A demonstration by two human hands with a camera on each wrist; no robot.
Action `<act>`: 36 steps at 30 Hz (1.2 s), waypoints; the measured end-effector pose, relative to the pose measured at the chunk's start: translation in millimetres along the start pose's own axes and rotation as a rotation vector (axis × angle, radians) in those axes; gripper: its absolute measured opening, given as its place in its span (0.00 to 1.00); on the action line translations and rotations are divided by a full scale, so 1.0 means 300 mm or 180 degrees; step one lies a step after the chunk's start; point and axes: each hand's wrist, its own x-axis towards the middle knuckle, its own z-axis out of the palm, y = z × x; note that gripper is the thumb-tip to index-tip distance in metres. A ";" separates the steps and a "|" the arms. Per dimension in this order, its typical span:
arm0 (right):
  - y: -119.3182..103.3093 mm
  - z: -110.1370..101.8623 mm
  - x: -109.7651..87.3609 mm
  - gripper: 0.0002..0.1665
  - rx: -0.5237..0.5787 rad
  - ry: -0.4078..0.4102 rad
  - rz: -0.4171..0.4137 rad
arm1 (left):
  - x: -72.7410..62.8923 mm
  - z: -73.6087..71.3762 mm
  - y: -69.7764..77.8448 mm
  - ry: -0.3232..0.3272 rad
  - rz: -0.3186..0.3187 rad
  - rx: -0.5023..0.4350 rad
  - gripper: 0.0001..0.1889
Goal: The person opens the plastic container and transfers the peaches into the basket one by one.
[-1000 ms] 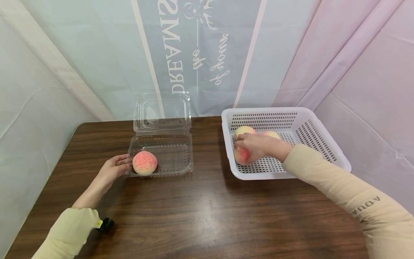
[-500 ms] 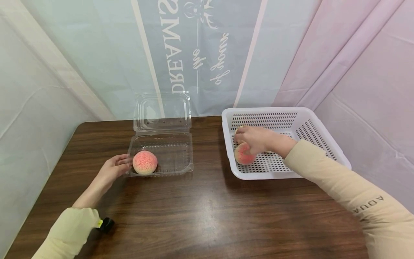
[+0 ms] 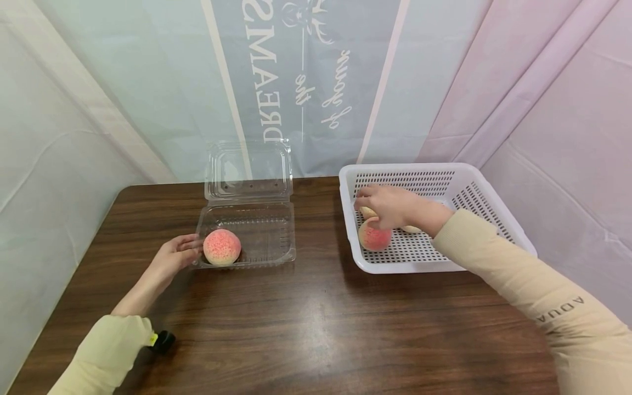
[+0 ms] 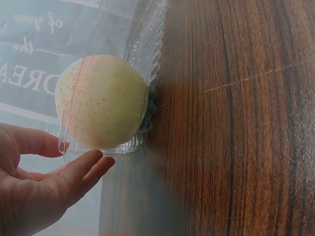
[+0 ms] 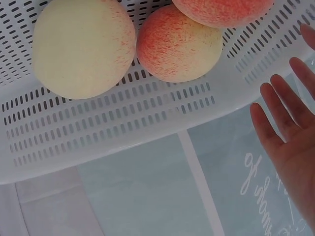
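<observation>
A pink peach [image 3: 222,247] sits in the left part of a clear plastic clamshell box [image 3: 261,236], whose lid [image 3: 248,173] stands raised at the back. At the box's left edge, my left hand [image 3: 170,258] pinches the rim between thumb and fingers; the left wrist view shows the peach [image 4: 103,101] right beside it. Over a white basket [image 3: 355,263], my right hand [image 3: 390,206] hovers with spread fingers and holds nothing. A pink peach [image 3: 375,235] lies below it, and the hand partly covers two paler ones [image 3: 367,212]. All three peaches [image 5: 179,44] appear in the right wrist view.
Both containers stand on a brown wooden table [image 3: 306,318], the basket to the right of the box. A printed cloth [image 3: 316,99] hangs behind the table, with pale fabric walls at both sides. A black strap piece [image 3: 162,342] hangs at my left wrist.
My right hand has drawn back from the front peach toward the basket's far side, uncovering more of that peach, which has shifted slightly right. My left hand and the box stay in place.
</observation>
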 end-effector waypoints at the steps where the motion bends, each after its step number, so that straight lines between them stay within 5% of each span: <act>1: 0.001 0.000 0.002 0.17 0.0001 0.0015 -0.0019 | 0.001 0.000 0.000 0.0001 -0.0003 0.0010 0.26; 36: -0.055 -0.043 0.104 0.22 -0.0163 0.0089 -0.0116 | -0.003 0.002 0.004 0.0012 0.0034 0.0040 0.26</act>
